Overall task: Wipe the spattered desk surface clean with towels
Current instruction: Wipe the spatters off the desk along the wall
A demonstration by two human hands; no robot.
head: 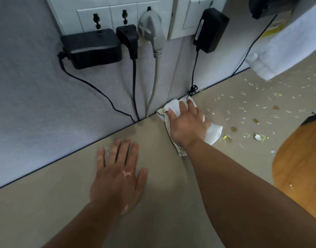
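A crumpled white towel [214, 133] lies on the beige desk [162, 185], at its back edge. Pale and brown spatters [252, 111] dot the desk right of it. A second towel [286, 51] hangs above them.

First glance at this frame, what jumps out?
The right hand presses a crumpled white towel onto the beige desk surface at its back edge, against the grey partition wall. To its right lies a wide spatter of pale and brown drops, not yet wiped, while the left hand lies flat on the desk nearer the camera. Above, a boxy black power adapter and a grey plug crowd the white wall socket panel.
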